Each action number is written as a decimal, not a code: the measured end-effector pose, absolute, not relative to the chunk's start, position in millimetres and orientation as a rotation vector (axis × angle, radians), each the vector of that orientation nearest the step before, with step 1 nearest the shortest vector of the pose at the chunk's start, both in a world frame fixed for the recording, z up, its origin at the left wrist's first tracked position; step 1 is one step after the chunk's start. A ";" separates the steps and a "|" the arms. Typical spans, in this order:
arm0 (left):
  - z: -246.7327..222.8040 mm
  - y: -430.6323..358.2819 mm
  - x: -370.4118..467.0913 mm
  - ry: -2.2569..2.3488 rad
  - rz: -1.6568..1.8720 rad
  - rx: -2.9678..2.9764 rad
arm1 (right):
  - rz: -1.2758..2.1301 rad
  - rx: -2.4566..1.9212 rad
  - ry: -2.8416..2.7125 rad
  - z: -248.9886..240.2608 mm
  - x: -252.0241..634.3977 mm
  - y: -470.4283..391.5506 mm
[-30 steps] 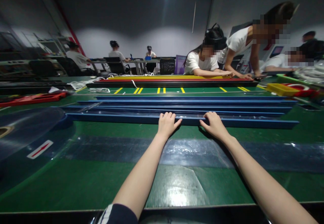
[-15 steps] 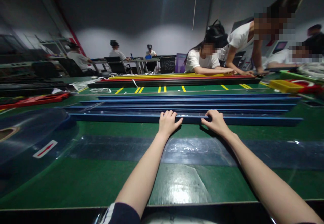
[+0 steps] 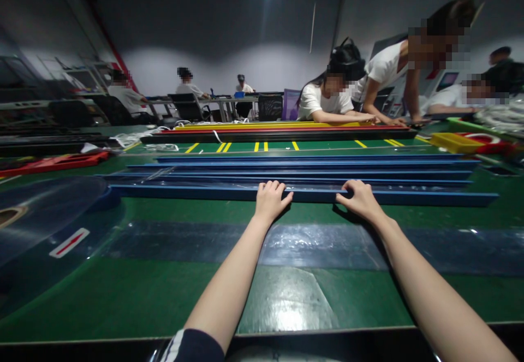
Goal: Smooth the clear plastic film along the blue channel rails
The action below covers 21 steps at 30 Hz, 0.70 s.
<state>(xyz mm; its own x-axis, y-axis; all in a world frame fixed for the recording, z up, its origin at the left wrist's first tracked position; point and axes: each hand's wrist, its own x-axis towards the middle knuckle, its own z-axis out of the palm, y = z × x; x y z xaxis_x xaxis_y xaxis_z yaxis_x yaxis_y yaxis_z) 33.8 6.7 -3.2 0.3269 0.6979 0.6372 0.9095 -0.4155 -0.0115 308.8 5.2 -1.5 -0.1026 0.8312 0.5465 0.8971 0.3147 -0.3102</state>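
Several long blue channels lie side by side across the green table (image 3: 164, 296). My left hand (image 3: 272, 201) rests over the nearest blue channel (image 3: 196, 192), fingers over its top and thumb on the near side. Farther right along that same channel, my right hand (image 3: 359, 198) grips it with curled fingers and thumb. Clear film (image 3: 311, 182) shows between the channels behind my hands. A wide strip of clear film (image 3: 176, 242) lies flat under my forearms, running from a large clear film roll (image 3: 45, 214) at the left.
Beyond the channels lie black, red and yellow strips (image 3: 245, 136). Two people in white shirts (image 3: 323, 102) lean over the far side. A yellow tray (image 3: 454, 142) is at the right; a red rack (image 3: 61, 162) is at the left.
My right hand has slid a little to the right along the nearest channel, widening the gap between my hands. My left hand has barely moved.
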 end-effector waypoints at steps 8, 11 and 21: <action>-3.6 6.9 33.9 -1.440 -0.793 -2.235 | -0.156 -1.539 -1.983 -2.6 311.1 5.9; -3.5 7.0 34.1 -1.438 -0.792 -2.232 | -0.186 -1.566 -2.035 -2.3 311.4 5.0; -2.8 5.9 35.9 -1.443 -0.787 -2.229 | -0.443 -1.640 -2.146 9.6 297.8 -6.6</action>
<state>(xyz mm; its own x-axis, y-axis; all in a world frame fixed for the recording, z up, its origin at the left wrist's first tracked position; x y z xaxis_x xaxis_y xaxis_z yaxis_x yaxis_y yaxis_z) 35.9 5.9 -2.8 0.3196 0.7069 0.6310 0.9133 -0.4071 -0.0065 297.8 -6.6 9.6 -0.2302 0.8380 0.4947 0.9654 0.2606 0.0078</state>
